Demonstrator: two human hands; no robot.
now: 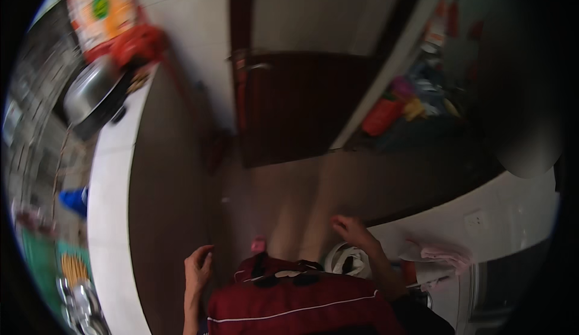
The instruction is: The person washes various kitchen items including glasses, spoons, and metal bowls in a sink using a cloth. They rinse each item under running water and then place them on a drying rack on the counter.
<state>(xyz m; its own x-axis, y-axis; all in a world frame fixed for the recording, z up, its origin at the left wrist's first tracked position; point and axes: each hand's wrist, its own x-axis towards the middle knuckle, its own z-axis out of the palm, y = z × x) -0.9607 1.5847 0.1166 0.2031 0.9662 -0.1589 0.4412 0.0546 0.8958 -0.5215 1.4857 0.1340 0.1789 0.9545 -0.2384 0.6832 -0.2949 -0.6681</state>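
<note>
My left hand [199, 265] hangs before the brown side of a white-topped counter [113, 172], its fingers loosely bent and nothing seen in them. On the other side, my right hand [348, 230] is raised above a round whitish container [346, 260], partly hidden by my forearm. Its fingers curl inward; whether it holds anything small is not plain. A dark red garment or apron [294, 296] with white piping covers my front. Below it a pink item [258, 244], perhaps a slipper, shows at floor level.
On the counter's far end stand a metal pot [92, 95] and a red bag [138, 45]. A dark brown door [303, 104] lies ahead. Bags and a red item [382, 115] are heaped at the right. Metal ware [83, 303] is at lower left, pink cloth [445, 256] at right.
</note>
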